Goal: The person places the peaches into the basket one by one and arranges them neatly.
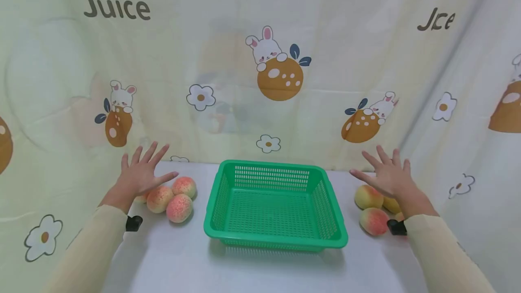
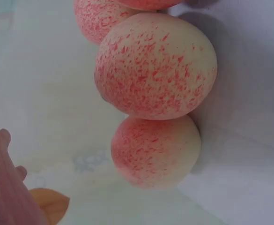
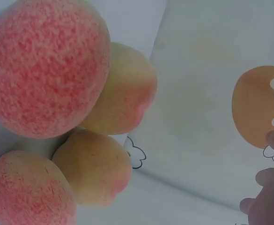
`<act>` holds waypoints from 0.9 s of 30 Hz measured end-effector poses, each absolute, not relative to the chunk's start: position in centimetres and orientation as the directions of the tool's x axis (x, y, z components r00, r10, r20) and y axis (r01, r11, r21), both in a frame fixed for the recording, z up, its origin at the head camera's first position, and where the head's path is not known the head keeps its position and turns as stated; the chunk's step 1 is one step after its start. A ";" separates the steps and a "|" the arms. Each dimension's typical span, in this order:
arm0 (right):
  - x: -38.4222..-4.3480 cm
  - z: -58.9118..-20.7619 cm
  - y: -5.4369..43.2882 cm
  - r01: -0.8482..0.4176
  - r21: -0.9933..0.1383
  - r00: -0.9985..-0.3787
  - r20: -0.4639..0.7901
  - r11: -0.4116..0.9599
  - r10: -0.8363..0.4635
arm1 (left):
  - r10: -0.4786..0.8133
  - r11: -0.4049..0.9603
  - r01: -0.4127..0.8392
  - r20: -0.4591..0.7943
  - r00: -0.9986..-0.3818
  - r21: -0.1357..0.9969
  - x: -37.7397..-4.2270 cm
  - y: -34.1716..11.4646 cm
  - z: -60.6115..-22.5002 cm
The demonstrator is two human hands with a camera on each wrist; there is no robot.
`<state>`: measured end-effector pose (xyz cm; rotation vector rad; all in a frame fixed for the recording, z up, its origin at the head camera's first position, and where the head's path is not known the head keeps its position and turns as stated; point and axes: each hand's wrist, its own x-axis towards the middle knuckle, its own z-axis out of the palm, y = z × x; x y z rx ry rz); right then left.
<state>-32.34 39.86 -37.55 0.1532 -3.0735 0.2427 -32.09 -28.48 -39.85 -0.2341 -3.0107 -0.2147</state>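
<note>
- While raised with spread fingers, holding nothing in left hand (image 1: pixel 140 175) or right hand (image 1: pixel 389 176), well apart.
- See left-side peaches (image 1: pixel 178 207) and right-side peaches (image 1: pixel 373 219), each near the matching hand, with green basket (image 1: pixel 335 241) between.
- Probably at starting pose, before any grasp.
- Next, likely needing to lower a hand and grip one peach.

Round pink-speckled peaches (image 1: pixel 160 199) are obstructing near my left hand (image 1: pixel 140 176), round yellow-and-pink peaches (image 1: pixel 374 221) near my right hand (image 1: pixel 388 177). Strips of white tabletop (image 1: pixel 200 211) are leaving passage between them and the green rectangular plastic basket (image 1: pixel 270 180). Its raised rim (image 1: pixel 277 238) is blocking low crossing; its top is standing open. Cream rabbit-printed fabric curtain (image 1: pixel 228 121) is closing the far side.
</note>
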 end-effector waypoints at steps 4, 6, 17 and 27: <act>-31.9 -37.8 39.5 -0.120 -0.164 -0.990 0.094 0.979 -0.105 | 0.145 0.978 0.164 0.143 -0.979 0.129 -31.7 -28.5 -40.2; -31.6 -38.1 39.4 -0.133 -0.168 -0.986 0.123 0.977 -0.113 | 0.150 0.977 0.171 0.158 -0.976 0.128 -31.5 -28.4 -40.3; -28.8 -40.9 37.9 -0.198 -0.203 -0.950 0.280 0.959 -0.137 | 0.161 0.963 0.203 0.223 -0.961 0.177 -29.7 -27.4 -42.2; -26.5 -42.4 35.9 -0.258 -0.253 -0.928 0.332 0.932 -0.167 | 0.124 0.957 0.195 0.303 -0.945 0.215 -27.6 -27.1 -44.5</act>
